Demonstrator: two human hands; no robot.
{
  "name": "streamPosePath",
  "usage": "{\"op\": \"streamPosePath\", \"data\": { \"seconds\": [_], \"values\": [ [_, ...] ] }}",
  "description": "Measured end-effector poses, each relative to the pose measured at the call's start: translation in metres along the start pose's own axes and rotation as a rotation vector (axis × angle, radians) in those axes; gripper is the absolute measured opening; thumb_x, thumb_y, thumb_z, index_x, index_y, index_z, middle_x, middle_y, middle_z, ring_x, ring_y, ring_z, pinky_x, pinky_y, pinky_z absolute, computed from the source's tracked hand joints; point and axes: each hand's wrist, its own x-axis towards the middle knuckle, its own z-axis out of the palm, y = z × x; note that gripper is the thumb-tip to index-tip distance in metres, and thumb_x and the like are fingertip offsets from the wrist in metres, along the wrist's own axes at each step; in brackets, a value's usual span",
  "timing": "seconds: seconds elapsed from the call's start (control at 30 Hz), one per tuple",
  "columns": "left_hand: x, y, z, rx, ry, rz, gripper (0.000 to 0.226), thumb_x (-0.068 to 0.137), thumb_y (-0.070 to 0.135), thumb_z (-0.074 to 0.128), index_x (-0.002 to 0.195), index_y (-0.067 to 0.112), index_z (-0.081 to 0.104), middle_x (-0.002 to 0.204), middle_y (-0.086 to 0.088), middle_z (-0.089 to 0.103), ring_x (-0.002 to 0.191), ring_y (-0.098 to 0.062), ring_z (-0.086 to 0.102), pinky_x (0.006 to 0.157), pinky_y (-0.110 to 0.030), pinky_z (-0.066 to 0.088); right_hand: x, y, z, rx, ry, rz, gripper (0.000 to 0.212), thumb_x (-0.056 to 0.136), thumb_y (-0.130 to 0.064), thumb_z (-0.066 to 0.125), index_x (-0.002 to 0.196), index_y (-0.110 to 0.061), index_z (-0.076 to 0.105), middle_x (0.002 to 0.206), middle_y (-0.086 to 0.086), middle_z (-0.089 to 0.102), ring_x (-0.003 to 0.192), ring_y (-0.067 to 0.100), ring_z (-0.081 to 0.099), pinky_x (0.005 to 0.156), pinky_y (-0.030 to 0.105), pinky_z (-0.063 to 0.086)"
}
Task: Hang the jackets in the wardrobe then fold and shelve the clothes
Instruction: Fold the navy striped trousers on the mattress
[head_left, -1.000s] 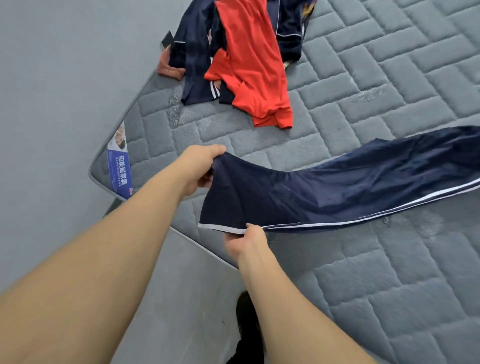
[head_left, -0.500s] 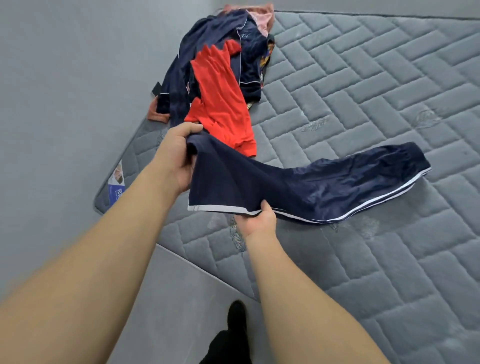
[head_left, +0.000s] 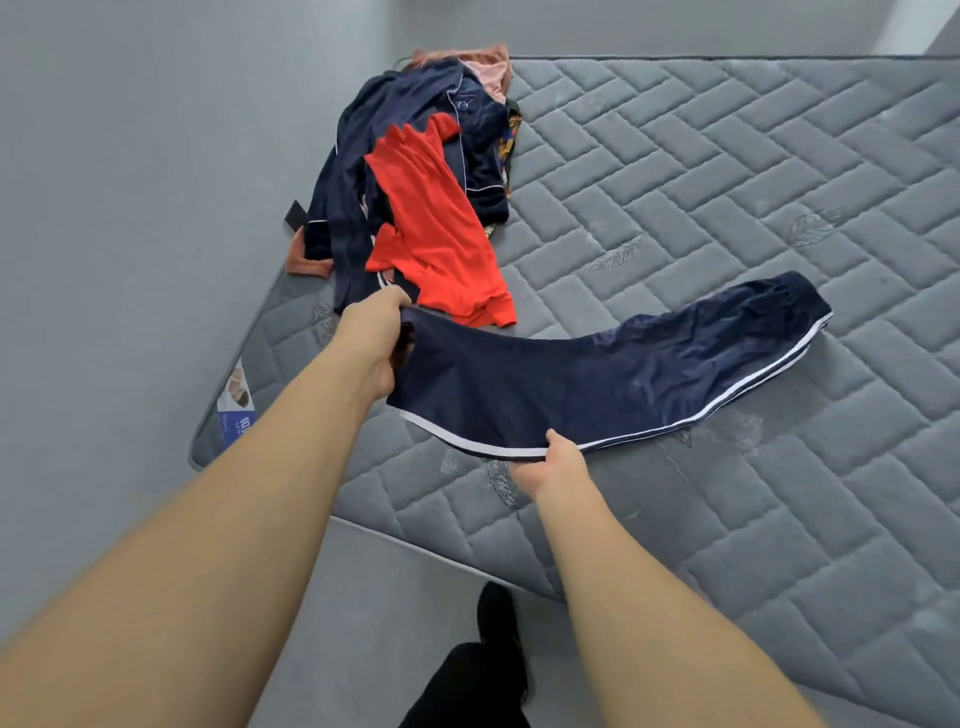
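Navy track trousers (head_left: 597, 379) with a white side stripe lie stretched across the grey quilted mattress (head_left: 727, 182), legs together and pointing right. My left hand (head_left: 376, 338) grips the far corner of the waistband. My right hand (head_left: 558, 460) pinches the near, white-striped edge of the waist. Both hands hold the waist end slightly off the mattress. Behind my left hand lies a heap of clothes: a red shirt (head_left: 436, 228) on top of navy garments (head_left: 441, 114), with pink cloth (head_left: 488, 67) at the back.
The mattress lies on a grey floor (head_left: 130, 208), its corner with a blue label (head_left: 236, 410) at the left. My dark-clad foot (head_left: 496, 618) stands on the floor by the near mattress edge. A rust-coloured cloth (head_left: 306, 260) pokes out left of the heap.
The trousers have been drawn leftward, so their cuffs now lie in view on the mattress. The view has tilted up, showing more of the clothes heap. Both hands keep their grip.
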Motion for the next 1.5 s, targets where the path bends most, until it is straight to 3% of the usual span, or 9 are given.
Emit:
{"op": "streamPosePath", "data": {
  "seconds": [0.17, 0.33, 0.47, 0.6, 0.77, 0.9, 1.1, 1.33, 1.5],
  "values": [
    [0.004, 0.017, 0.017, 0.254, -0.149, 0.102, 0.023, 0.088, 0.000, 0.035, 0.078, 0.020, 0.043, 0.048, 0.000, 0.048, 0.037, -0.013, 0.046, 0.043, -0.021, 0.044, -0.010, 0.004, 0.011, -0.073, -0.033, -0.064, 0.015, 0.101, -0.009, 0.049, 0.093, -0.001, 0.058, 0.086, 0.016, 0.064, 0.077, 0.030, 0.063, 0.057, 0.040, 0.052],
    [-0.002, 0.035, 0.098, 0.346, -0.468, 0.064, 0.024, 0.093, 0.001, 0.034, 0.088, 0.011, 0.056, 0.074, -0.005, 0.057, 0.057, -0.015, 0.052, 0.057, -0.024, 0.045, -0.031, -0.050, 0.003, -0.045, -0.033, -0.134, 0.025, 0.102, -0.005, 0.040, 0.084, 0.004, 0.053, 0.079, 0.017, 0.058, 0.069, 0.027, 0.058, 0.046, 0.034, 0.055],
    [0.003, 0.037, 0.195, 0.615, -0.683, 0.117, 0.022, 0.102, 0.014, 0.034, 0.113, 0.010, 0.053, 0.097, -0.002, 0.066, 0.085, -0.018, 0.062, 0.075, -0.026, 0.048, -0.036, -0.127, -0.017, -0.182, -0.055, -0.258, 0.027, 0.091, 0.005, 0.025, 0.087, 0.001, 0.051, 0.083, 0.014, 0.057, 0.076, 0.027, 0.058, 0.076, 0.040, 0.051],
    [0.021, 0.025, 0.298, 0.832, -0.610, 0.433, 0.010, 0.090, 0.005, 0.053, 0.088, 0.012, 0.060, 0.067, -0.001, 0.071, 0.072, -0.021, 0.065, 0.077, -0.036, 0.053, -0.021, -0.202, -0.027, -0.761, 0.055, -0.510, 0.006, 0.088, -0.009, 0.061, 0.092, -0.010, 0.057, 0.080, 0.008, 0.059, 0.069, 0.015, 0.052, 0.063, 0.028, 0.043],
    [0.058, -0.007, 0.427, 1.068, -0.529, 0.691, 0.017, 0.095, 0.037, 0.056, 0.087, 0.025, 0.065, 0.108, -0.009, 0.066, 0.109, -0.030, 0.057, 0.096, -0.042, 0.048, 0.018, -0.313, -0.024, -0.727, 0.104, -0.794, 0.010, 0.096, -0.027, 0.060, 0.096, -0.019, 0.065, 0.101, 0.004, 0.070, 0.102, 0.023, 0.065, 0.078, 0.030, 0.052],
    [0.105, -0.043, 0.521, 0.994, -0.623, 0.684, 0.019, 0.101, 0.036, 0.049, 0.104, 0.021, 0.061, 0.104, 0.002, 0.066, 0.098, -0.018, 0.060, 0.080, -0.027, 0.041, 0.060, -0.402, -0.012, -0.758, 0.207, -0.997, 0.017, 0.099, -0.035, 0.049, 0.089, -0.024, 0.057, 0.085, -0.003, 0.064, 0.080, 0.019, 0.060, 0.075, 0.036, 0.046],
    [0.187, -0.112, 0.640, 0.884, -0.668, 0.613, 0.027, 0.096, 0.044, 0.052, 0.106, 0.019, 0.052, 0.094, 0.008, 0.060, 0.093, -0.015, 0.059, 0.070, -0.028, 0.045, 0.156, -0.512, -0.006, -0.773, 0.419, -0.977, 0.022, 0.099, -0.028, 0.038, 0.104, -0.016, 0.055, 0.098, 0.005, 0.063, 0.080, 0.022, 0.058, 0.075, 0.038, 0.050],
    [0.262, -0.213, 0.646, 1.133, -0.671, 0.617, 0.022, 0.099, 0.033, 0.047, 0.112, 0.015, 0.049, 0.106, 0.000, 0.061, 0.104, -0.026, 0.058, 0.089, -0.040, 0.044, 0.231, -0.547, -0.024, -0.922, 0.787, -1.064, 0.032, 0.104, -0.022, 0.032, 0.117, -0.002, 0.053, 0.122, 0.011, 0.056, 0.103, 0.030, 0.053, 0.085, 0.039, 0.040],
    [0.271, -0.226, 0.632, 0.921, -0.613, 0.599, 0.033, 0.098, 0.046, 0.045, 0.117, 0.020, 0.048, 0.102, 0.002, 0.061, 0.103, -0.024, 0.058, 0.096, -0.045, 0.045, 0.243, -0.508, -0.032, -0.524, 0.805, -1.242, 0.035, 0.100, -0.020, 0.045, 0.131, -0.004, 0.047, 0.132, 0.015, 0.047, 0.120, 0.031, 0.043, 0.097, 0.028, 0.029]
  ]
}}
